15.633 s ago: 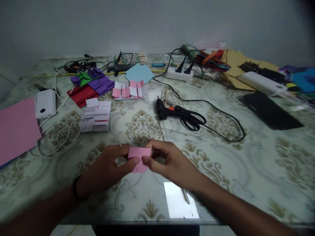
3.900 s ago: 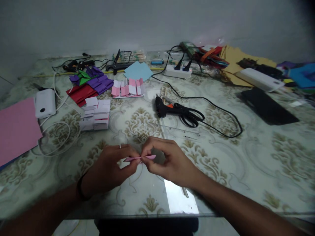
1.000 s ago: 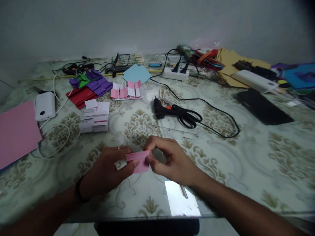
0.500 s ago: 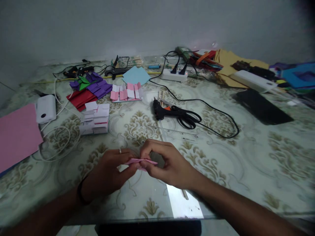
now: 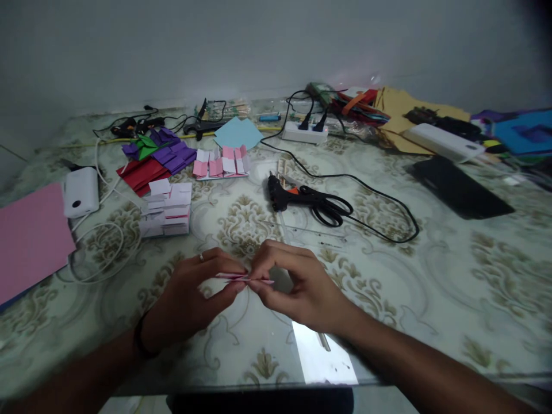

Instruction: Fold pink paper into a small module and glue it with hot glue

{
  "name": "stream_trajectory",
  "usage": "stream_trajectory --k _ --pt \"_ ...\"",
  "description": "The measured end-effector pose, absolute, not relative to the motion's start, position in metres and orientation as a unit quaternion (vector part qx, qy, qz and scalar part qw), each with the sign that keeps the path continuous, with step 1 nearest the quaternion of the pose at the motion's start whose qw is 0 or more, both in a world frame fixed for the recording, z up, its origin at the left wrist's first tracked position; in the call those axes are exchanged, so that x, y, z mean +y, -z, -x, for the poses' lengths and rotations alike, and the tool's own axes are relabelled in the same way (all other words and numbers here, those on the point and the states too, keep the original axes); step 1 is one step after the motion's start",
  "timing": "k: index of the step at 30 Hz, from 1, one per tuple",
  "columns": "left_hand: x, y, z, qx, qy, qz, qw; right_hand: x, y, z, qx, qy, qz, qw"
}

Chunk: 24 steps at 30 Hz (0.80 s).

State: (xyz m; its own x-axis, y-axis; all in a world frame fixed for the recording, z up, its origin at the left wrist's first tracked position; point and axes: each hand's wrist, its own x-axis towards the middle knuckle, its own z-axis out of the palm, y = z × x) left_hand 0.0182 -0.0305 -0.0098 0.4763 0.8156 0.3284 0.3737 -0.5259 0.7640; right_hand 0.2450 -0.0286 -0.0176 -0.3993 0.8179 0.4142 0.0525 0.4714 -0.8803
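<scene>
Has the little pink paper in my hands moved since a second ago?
Yes: the pink paper has tipped from face-on to edge-on, level with the table, but stays in front of the scissors.

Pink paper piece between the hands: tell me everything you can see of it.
The pink paper piece is small, folded flat and seen nearly edge-on, so it shows as a thin, roughly level sliver. It looks like craft paper. The left hand pinches its left end and the right hand its right end, seemingly just above the table.
</scene>
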Motion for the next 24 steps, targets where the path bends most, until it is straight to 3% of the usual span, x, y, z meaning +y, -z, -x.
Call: stream_trajectory --k 12,24 --pt "-0.0323 0.0055 -0.0190 0.355 -0.332 -0.810 0.329 -0.0320 0.0185 -0.2413 -0.740 -0.417 0.294 0.438" --pt "-0.0335 0.0091 -0.0128 0.393 -0.321 -0.746 0.432 -0.0292 0.0155 -0.2401 -0.688 -0.491 0.325 0.424"
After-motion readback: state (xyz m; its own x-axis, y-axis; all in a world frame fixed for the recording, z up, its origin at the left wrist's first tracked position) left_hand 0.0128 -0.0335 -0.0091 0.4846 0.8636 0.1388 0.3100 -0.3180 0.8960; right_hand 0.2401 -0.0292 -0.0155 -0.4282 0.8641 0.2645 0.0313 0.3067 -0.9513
